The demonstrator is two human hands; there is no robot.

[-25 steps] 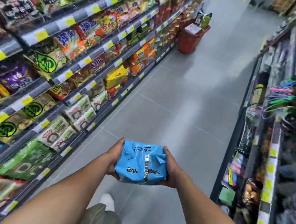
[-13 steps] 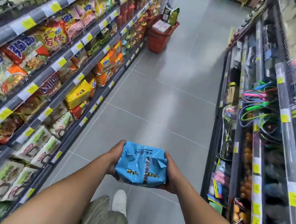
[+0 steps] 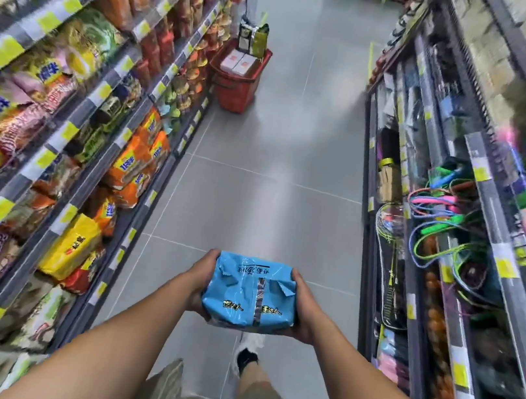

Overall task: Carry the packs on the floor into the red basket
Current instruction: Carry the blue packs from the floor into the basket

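Closer now than a moment ago, the red basket stands on the grey floor ahead, beside the left snack shelves, with white boxes and upright bags inside. Both hands grip one blue pack – the left hand on its left side, the right hand on its right – up in the air over a white shoe.
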